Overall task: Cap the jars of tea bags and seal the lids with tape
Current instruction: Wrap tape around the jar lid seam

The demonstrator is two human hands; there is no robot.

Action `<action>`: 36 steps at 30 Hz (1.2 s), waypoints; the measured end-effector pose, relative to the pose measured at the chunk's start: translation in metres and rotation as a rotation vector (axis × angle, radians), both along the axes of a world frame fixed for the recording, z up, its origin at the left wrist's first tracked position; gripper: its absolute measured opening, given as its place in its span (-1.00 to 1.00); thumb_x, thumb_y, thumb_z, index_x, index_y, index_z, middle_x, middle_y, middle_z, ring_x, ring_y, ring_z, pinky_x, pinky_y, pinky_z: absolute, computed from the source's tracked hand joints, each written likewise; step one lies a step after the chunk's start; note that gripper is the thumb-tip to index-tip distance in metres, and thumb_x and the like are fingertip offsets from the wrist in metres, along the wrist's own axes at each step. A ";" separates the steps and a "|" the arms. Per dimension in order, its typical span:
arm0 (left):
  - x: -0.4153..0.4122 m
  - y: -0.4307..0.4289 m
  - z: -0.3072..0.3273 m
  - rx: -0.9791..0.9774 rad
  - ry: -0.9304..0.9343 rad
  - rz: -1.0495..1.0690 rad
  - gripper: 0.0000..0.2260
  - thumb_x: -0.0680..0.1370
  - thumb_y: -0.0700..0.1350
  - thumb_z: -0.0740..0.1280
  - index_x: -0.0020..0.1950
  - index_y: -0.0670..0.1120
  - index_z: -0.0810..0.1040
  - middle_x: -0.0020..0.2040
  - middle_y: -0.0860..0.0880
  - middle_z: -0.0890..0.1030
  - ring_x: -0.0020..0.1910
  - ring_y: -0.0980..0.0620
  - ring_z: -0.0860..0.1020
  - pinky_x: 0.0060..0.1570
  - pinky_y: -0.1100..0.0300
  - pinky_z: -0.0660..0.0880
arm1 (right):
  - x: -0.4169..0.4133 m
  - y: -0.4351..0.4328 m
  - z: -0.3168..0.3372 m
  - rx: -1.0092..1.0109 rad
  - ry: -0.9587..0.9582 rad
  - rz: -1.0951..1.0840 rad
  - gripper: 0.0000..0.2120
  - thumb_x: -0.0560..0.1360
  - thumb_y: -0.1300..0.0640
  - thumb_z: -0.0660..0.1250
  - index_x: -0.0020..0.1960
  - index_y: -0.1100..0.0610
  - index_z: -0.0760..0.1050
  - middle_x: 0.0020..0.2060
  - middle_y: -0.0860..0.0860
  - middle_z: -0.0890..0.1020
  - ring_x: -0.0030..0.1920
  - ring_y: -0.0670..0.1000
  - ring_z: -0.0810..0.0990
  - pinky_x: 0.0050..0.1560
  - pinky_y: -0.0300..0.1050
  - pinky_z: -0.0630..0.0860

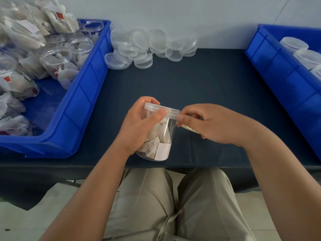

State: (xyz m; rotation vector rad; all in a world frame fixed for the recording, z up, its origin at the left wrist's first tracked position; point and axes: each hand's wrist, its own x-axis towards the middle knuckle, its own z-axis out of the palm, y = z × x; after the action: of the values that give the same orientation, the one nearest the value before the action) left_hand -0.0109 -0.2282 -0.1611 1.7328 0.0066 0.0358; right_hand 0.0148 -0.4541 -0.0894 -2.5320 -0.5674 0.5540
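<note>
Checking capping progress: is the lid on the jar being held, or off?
On. The clear plastic lid sits across the mouth of the clear plastic jar of tea bags that the left hand grips.

The left hand (pixel 139 126) is gripping the jar (pixel 161 145) and covering its left side. The right hand (pixel 213 124) is hiding nearly all of the tape roll (pixel 190 128) it is holding; only a tan edge is peeking out. The left bin (pixel 90 75) and right bin (pixel 278 70) are running off the frame's edges. Print on the red tags (pixel 60 15), upper left, is showing too small to read.
</note>
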 end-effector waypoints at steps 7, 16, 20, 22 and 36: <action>-0.013 0.004 0.001 -0.292 0.094 -0.145 -0.55 0.51 0.24 0.41 0.23 -0.04 0.53 0.07 -0.12 0.62 -0.01 -0.12 0.63 -0.11 0.03 0.61 | -0.007 -0.005 0.000 0.060 0.100 0.006 -0.50 0.48 -0.56 0.01 0.10 -0.34 0.57 -0.18 -0.44 0.58 -0.22 -0.38 0.55 -0.09 -0.21 0.44; -0.024 0.003 0.003 -0.561 0.206 -0.413 -0.48 0.58 0.31 0.39 0.37 -0.03 0.62 0.08 -0.07 0.69 -0.02 -0.01 0.67 -0.10 0.15 0.63 | -0.015 -0.010 0.002 0.126 0.127 0.009 -0.35 0.40 -0.67 -0.02 0.23 -0.38 0.53 -0.11 -0.33 0.64 -0.19 -0.32 0.61 -0.10 -0.22 0.50; -0.020 0.009 0.013 -0.268 0.188 -0.315 -0.36 0.54 0.49 0.30 0.44 0.10 0.60 0.17 -0.08 0.71 0.04 -0.01 0.70 -0.06 0.13 0.65 | -0.017 -0.012 0.002 0.176 0.118 -0.021 -0.46 0.43 -0.62 0.03 0.11 -0.35 0.57 -0.15 -0.18 0.69 -0.26 -0.24 0.60 -0.11 -0.20 0.50; -0.018 0.012 0.014 -0.228 0.162 -0.299 -0.34 0.52 0.50 0.32 0.48 0.13 0.57 0.24 -0.11 0.70 0.14 -0.05 0.69 0.04 0.06 0.63 | -0.021 -0.012 0.002 0.232 0.126 -0.047 -0.54 0.42 -0.60 0.06 0.02 -0.40 0.57 -0.15 -0.15 0.70 -0.29 -0.21 0.60 -0.15 -0.23 0.51; -0.033 -0.011 0.046 0.154 0.055 0.026 -0.15 0.29 0.48 0.44 0.53 0.20 0.45 0.19 0.27 0.67 0.16 0.18 0.67 0.13 0.03 0.68 | -0.031 -0.002 0.014 0.096 0.099 -0.080 -0.48 0.42 -0.66 0.01 0.03 -0.39 0.54 -0.14 -0.18 0.71 -0.33 -0.14 0.70 -0.07 -0.09 0.56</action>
State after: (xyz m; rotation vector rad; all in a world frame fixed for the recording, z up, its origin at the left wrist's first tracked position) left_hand -0.0441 -0.2387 -0.1156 1.8874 0.0685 0.0078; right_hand -0.0167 -0.4561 -0.0751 -2.4106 -0.4434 0.6050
